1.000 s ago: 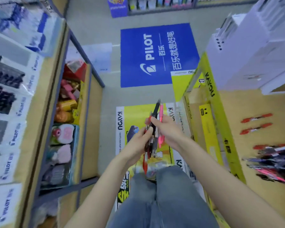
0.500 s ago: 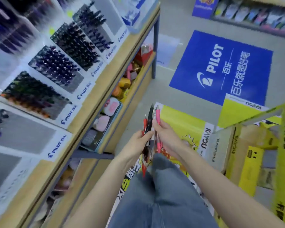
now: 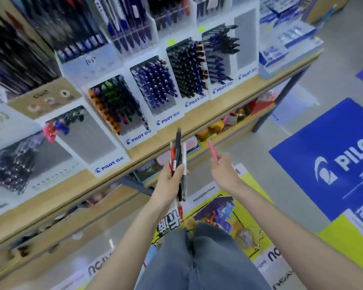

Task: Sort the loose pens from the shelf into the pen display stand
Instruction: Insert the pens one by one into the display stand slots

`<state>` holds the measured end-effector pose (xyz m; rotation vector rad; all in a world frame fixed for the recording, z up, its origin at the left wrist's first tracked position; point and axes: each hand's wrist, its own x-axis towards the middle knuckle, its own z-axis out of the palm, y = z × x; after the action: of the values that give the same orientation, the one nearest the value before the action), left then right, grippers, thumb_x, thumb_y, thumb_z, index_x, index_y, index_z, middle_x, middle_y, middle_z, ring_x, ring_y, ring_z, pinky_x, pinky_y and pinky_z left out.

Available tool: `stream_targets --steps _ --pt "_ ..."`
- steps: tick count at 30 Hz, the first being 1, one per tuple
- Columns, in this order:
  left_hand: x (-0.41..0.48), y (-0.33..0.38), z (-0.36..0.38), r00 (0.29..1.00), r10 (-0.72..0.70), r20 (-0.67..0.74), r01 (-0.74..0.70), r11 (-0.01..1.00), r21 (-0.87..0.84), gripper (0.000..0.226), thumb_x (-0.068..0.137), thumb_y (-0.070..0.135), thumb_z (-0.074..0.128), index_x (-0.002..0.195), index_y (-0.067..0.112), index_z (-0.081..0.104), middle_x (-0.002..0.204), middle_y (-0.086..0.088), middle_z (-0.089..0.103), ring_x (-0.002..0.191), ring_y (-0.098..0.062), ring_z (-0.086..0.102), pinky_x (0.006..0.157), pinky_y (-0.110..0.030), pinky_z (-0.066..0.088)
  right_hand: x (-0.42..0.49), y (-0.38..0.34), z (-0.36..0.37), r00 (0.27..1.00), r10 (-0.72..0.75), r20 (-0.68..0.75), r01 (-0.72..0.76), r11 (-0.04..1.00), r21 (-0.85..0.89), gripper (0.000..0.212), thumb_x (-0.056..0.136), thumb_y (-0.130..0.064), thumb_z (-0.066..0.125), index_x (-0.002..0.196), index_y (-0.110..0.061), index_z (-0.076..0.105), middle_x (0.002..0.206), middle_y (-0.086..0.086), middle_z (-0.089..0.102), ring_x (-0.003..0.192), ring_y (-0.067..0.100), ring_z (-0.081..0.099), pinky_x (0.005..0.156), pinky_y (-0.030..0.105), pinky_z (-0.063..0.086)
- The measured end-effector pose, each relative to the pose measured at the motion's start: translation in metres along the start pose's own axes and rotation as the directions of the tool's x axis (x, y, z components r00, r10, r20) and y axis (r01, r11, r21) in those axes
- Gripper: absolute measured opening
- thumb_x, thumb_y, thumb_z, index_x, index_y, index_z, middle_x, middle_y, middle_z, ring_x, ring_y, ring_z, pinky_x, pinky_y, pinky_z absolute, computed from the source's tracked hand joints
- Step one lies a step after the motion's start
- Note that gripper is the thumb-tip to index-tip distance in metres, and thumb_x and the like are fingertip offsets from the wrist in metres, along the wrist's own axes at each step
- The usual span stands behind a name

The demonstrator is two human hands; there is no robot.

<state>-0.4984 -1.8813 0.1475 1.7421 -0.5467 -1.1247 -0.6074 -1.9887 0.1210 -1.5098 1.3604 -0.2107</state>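
A long wooden shelf (image 3: pixel 252 88) runs from the lower left to the upper right. Its top plank is lined with white pen display stands (image 3: pixel 105 166), tilted toward the aisle and labelled Pilot along their front edges. One stand near the left end holds a few pink and blue pens (image 3: pixel 55 127) at its top-left corner, over grey backing. Those to its right are packed with multicoloured, then blue, then dark pens. Under the plank, a lower tier carries blurred colourful goods (image 3: pixel 217 125).

Just off the shelf's front edge, the left hand (image 3: pixel 169 182) grips a bundle of pens (image 3: pixel 178 155), red, black and white, held upright. To its right and apart from the bundle, the right hand (image 3: pixel 223 167) pinches a single pink pen (image 3: pixel 213 150) that is angled up toward the shelf.

Below are jeans (image 3: pixel 197 258) and a yellow floor poster (image 3: pixel 239 206). At the right, a blue Pilot floor sticker (image 3: pixel 302 164) lies on the grey floor (image 3: pixel 302 122).
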Motion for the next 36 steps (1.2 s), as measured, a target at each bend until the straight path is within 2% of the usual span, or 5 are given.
stream_targets --steps 8,16,20,25,36 --pt "-0.007 -0.003 -0.061 0.963 -0.018 -0.269 -0.001 0.998 -0.070 0.007 0.099 0.028 0.042 0.098 0.031 0.049 0.091 0.006 0.056 0.088 -0.016 0.055 0.088 -0.040 0.047 0.018 -0.062 0.041 0.887 -0.436 0.153 0.461 0.806 -0.373 0.025 0.098 -0.032 0.040 0.115 -0.024 0.057 0.081 -0.006 0.056 0.075 0.022 0.055 0.064 0.034 0.042" --pt "-0.034 -0.020 -0.143 0.922 0.021 -0.386 -0.057 0.995 -0.081 0.012 0.100 0.021 0.041 0.109 0.026 0.047 0.103 0.013 0.057 0.095 0.001 0.053 0.084 -0.023 0.039 -0.024 -0.104 0.128 0.790 -0.538 0.294 0.599 0.779 -0.186 0.012 0.097 -0.021 0.045 0.109 -0.018 0.045 0.089 0.004 0.065 0.070 0.016 0.061 0.056 0.025 0.044" --pt "-0.044 -0.035 -0.191 0.918 0.019 -0.396 -0.038 0.998 -0.041 0.014 0.100 0.027 0.041 0.114 0.028 0.044 0.111 0.006 0.058 0.108 -0.014 0.053 0.094 -0.030 0.040 -0.036 -0.124 0.170 0.742 -0.643 0.190 0.667 0.736 -0.115 0.008 0.094 -0.022 0.052 0.101 -0.019 0.056 0.072 -0.005 0.059 0.058 0.005 0.051 0.052 0.013 0.040" --pt "-0.054 -0.049 -0.242 0.893 -0.018 -0.449 -0.018 0.997 -0.075 0.008 0.098 0.032 0.041 0.092 0.029 0.045 0.091 -0.012 0.051 0.082 -0.022 0.051 0.085 -0.051 0.048 -0.047 -0.144 0.210 0.763 -0.639 0.095 0.643 0.765 -0.027 0.006 0.094 -0.016 0.052 0.093 -0.021 0.048 0.074 0.007 0.061 0.063 0.024 0.059 0.057 0.037 0.049" --pt "-0.048 -0.070 -0.265 0.863 0.095 -0.496 -0.162 0.982 -0.093 0.012 0.100 0.025 0.039 0.098 0.015 0.045 0.087 -0.005 0.049 0.077 -0.014 0.046 0.072 -0.029 0.041 -0.042 -0.141 0.246 0.620 -0.774 -0.131 0.765 0.633 -0.121 0.009 0.092 -0.014 0.052 0.087 -0.018 0.046 0.070 0.006 0.062 0.060 0.028 0.064 0.050 0.032 0.044"
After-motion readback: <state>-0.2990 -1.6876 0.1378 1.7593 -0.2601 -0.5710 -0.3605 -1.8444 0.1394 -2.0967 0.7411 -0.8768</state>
